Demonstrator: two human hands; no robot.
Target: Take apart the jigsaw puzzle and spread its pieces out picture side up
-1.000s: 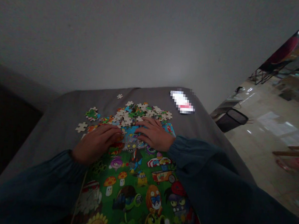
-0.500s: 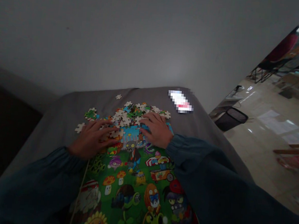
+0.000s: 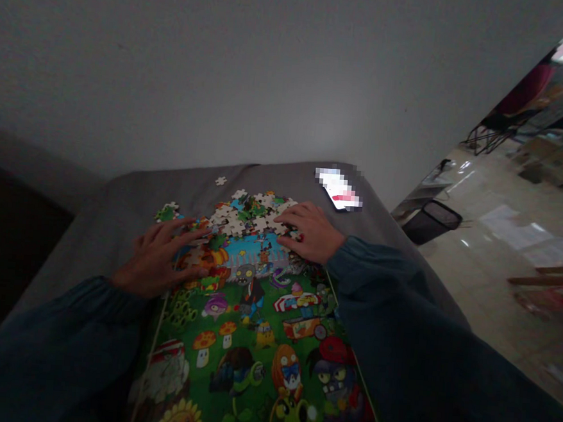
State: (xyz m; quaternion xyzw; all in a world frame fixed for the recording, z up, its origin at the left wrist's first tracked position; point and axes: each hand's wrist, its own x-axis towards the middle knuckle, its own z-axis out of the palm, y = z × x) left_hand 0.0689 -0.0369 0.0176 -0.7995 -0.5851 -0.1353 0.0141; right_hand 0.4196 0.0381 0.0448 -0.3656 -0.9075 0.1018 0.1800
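A colorful cartoon puzzle picture board (image 3: 259, 325) lies in front of me, with a heap of loose jigsaw pieces (image 3: 243, 213) at its far end, many showing pale backs. My left hand (image 3: 157, 254) rests over the board's upper left corner, fingers spread, beside some of the pieces. At the heap's right side is my right hand (image 3: 311, 231), its fingers stretched out and touching pieces; some are hidden under it. A few pieces (image 3: 167, 212) lie apart beyond my left hand, and a single piece (image 3: 220, 181) sits behind the heap.
A phone (image 3: 338, 189) with a lit screen lies at the back right of the grey cloth-covered table (image 3: 386, 228). A pale wall (image 3: 252, 74) rises behind. On the tiled floor to the right stands a dark mesh bin (image 3: 432, 221).
My right hand has slid right and slightly away from me, and my left hand has moved left. More of the board's upper picture now shows between them, with pieces pushed off it.
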